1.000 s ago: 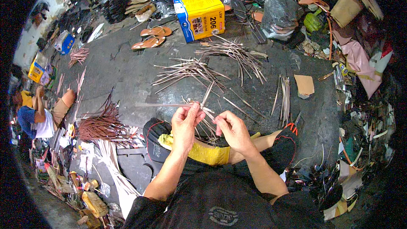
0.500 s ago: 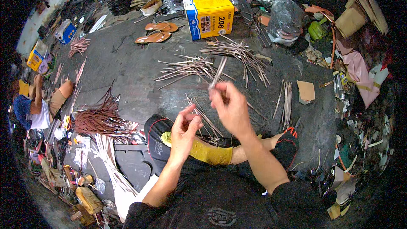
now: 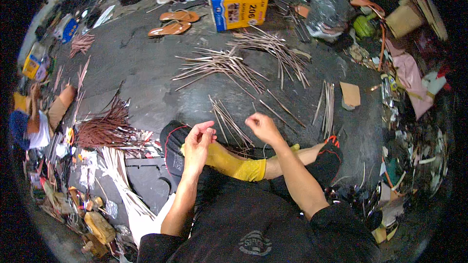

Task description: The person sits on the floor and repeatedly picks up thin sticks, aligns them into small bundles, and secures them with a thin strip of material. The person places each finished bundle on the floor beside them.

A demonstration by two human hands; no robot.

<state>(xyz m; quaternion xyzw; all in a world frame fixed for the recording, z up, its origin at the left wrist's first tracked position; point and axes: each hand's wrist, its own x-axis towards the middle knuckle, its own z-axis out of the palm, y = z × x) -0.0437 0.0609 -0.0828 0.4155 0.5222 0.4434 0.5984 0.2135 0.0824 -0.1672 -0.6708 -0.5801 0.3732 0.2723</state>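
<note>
With bare dark floor (image 3: 146, 83) open at upper left, my left hand (image 3: 199, 139) pinches fingers together while my right hand (image 3: 262, 125), lowered since before, curls loosely beside the thin sticks (image 3: 229, 122) at centre.

Dark floor (image 3: 146, 78), scattered thin sticks (image 3: 219, 63), sandals (image 3: 173, 22), yellow box (image 3: 237, 1), cardboard scrap (image 3: 350, 93)

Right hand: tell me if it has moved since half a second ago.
Yes. The right hand has dropped from the spread sticks back toward the yellow-clad leg, near the left hand.
</note>
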